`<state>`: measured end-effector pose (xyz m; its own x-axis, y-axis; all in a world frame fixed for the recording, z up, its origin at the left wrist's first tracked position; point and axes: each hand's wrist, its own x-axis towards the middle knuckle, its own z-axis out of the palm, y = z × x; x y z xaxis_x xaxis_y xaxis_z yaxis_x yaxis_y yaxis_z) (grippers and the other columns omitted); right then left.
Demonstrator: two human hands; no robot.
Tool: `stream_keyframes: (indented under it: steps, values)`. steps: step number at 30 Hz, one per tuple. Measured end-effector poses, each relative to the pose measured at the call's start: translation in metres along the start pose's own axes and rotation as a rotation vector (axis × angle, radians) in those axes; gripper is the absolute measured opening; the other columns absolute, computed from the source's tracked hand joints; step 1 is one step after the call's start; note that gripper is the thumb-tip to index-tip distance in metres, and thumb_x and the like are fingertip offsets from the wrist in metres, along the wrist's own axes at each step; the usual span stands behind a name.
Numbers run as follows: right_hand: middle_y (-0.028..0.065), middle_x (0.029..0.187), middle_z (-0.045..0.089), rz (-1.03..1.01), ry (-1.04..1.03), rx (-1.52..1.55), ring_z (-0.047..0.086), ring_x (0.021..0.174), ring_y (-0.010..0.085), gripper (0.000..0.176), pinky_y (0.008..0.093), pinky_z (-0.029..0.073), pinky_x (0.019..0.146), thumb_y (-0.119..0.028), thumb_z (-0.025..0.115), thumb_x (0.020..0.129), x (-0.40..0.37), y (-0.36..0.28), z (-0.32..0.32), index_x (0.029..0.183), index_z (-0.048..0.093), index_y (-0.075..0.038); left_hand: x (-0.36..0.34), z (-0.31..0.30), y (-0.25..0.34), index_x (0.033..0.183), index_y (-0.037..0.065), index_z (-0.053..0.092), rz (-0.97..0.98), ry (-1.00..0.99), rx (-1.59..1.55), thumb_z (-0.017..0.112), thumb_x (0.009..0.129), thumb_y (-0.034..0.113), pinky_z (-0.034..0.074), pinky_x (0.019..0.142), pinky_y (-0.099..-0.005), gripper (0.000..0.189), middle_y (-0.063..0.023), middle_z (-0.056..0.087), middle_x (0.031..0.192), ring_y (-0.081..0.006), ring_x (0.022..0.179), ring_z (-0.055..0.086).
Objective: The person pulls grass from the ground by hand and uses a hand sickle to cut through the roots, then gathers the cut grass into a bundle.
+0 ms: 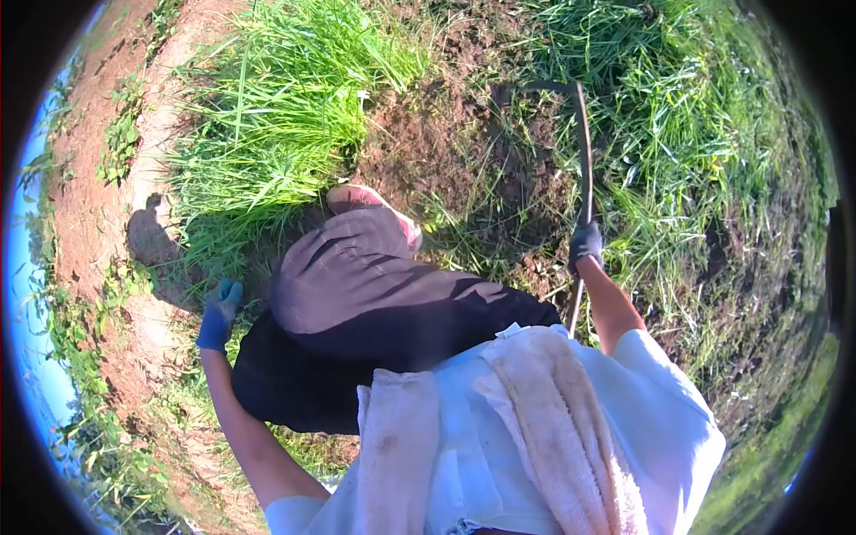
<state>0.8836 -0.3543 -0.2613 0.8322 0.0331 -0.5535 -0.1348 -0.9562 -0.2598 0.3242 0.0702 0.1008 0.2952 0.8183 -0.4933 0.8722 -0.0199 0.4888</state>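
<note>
The right hand (pixel 586 245), gloved, is wrapped round the handle of a sickle (pixel 586 156). The left hand (pixel 220 314), also gloved, hangs by the bent knee (pixel 330 276); how far its fingers are spread I cannot tell. The sickle's handle runs forward from the right hand, its blade (pixel 548 86) turned left across bare soil (pixel 446 134) toward the tall grass (pixel 285 116), which stands ahead of the left hand, the nearer one.
</note>
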Motion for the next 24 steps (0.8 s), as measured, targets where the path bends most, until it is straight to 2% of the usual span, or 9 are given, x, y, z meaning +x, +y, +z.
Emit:
stream_keyframes:
  steps: [3,7,10,12,14,15,16,20,24]
  values:
    - [0.0255,0.097,0.065,-0.076,-0.122,-0.181,0.062,0.097,0.0419,0.035,0.0464,0.051,0.083,-0.028,0.053,0.082,-0.068,0.046,-0.006,0.107,0.061,-0.004,-0.001,-0.003,-0.025,0.088,0.004,0.057,-0.014,-0.001,0.059,0.055,0.092,0.03,0.039,0.06,-0.0254,0.027,0.0031,0.05,0.074,-0.0071,0.068,0.044]
    - [0.0158,0.067,0.064,-0.032,0.057,0.259,0.062,0.061,0.0273,0.027,0.0381,0.047,0.06,-0.03,0.06,0.077,-0.088,0.022,-0.018,0.088,0.065,-0.006,-0.003,-0.001,-0.025,0.09,0.004,0.057,-0.087,-0.06,-0.065,0.054,0.092,0.029,0.04,0.061,-0.0249,0.026,0.0031,0.051,0.076,-0.0069,0.069,0.045]
    - [0.0049,0.061,0.056,-0.051,0.138,0.689,0.051,0.053,0.0165,0.019,0.0335,0.041,0.053,-0.027,0.061,0.082,-0.072,-0.054,-0.055,0.08,0.055,-0.009,-0.001,-0.003,-0.017,0.092,0.005,0.058,-0.14,-0.058,-0.087,0.054,0.092,0.029,0.04,0.061,-0.0242,0.025,0.0032,0.052,0.078,-0.0067,0.07,0.046]
    - [0.0078,0.07,0.061,-0.008,0.027,0.692,0.055,0.059,0.0206,0.014,0.0345,0.044,0.057,-0.022,0.058,0.085,-0.01,-0.041,-0.035,0.085,0.054,-0.009,-0.002,-0.001,-0.013,0.091,0.006,0.057,-0.105,-0.024,-0.099,0.054,0.093,0.029,0.039,0.061,-0.0241,0.024,0.0037,0.052,0.078,-0.0065,0.07,0.046]
    - [0.0111,0.071,0.062,-0.077,0.257,0.206,0.058,0.06,0.0294,0.015,0.037,0.046,0.055,-0.021,0.054,0.087,-0.028,-0.058,-0.042,0.091,0.059,-0.007,-0.003,-0.001,-0.018,0.091,0.006,0.057,-0.052,-0.007,-0.073,0.054,0.093,0.029,0.04,0.061,-0.0241,0.023,0.0037,0.052,0.078,-0.0066,0.07,0.046]
    - [0.019,0.081,0.064,0.052,0.054,0.201,0.062,0.077,0.0372,0.021,0.0431,0.049,0.068,-0.025,0.054,0.085,-0.025,-0.025,-0.021,0.096,0.059,-0.007,-0.001,0.0,-0.02,0.091,0.006,0.057,0.007,0.012,-0.051,0.054,0.092,0.028,0.04,0.062,-0.024,0.023,0.0038,0.051,0.078,-0.0067,0.07,0.046]
    - [0.0223,0.088,0.064,-0.007,0.113,-0.047,0.063,0.09,0.0375,0.025,0.046,0.049,0.078,-0.028,0.056,0.082,-0.047,-0.008,-0.022,0.094,0.06,-0.006,0.001,0.001,-0.02,0.091,0.006,0.057,0.012,0.02,-0.062,0.054,0.092,0.028,0.04,0.062,-0.024,0.023,0.0038,0.051,0.078,-0.0067,0.07,0.046]
    - [0.0184,0.071,0.065,-0.078,0.085,0.019,0.064,0.068,0.0335,0.029,0.0422,0.049,0.065,-0.029,0.063,0.077,-0.067,0.074,0.002,0.089,0.063,-0.003,-0.002,-0.005,-0.032,0.097,0.006,0.059,-0.052,-0.068,-0.008,0.054,0.093,0.029,0.042,0.066,-0.0245,0.023,0.0015,0.054,0.081,-0.0078,0.074,0.049]
    - [0.0111,0.057,0.057,-0.025,0.167,0.258,0.052,0.05,0.0226,0.027,0.0363,0.043,0.053,-0.03,0.061,0.079,-0.047,0.026,-0.02,0.082,0.061,-0.004,-0.003,-0.002,-0.016,0.098,0.007,0.059,-0.135,-0.075,-0.089,0.054,0.092,0.031,0.043,0.066,-0.0255,0.024,0.0009,0.055,0.08,-0.009,0.074,0.052]
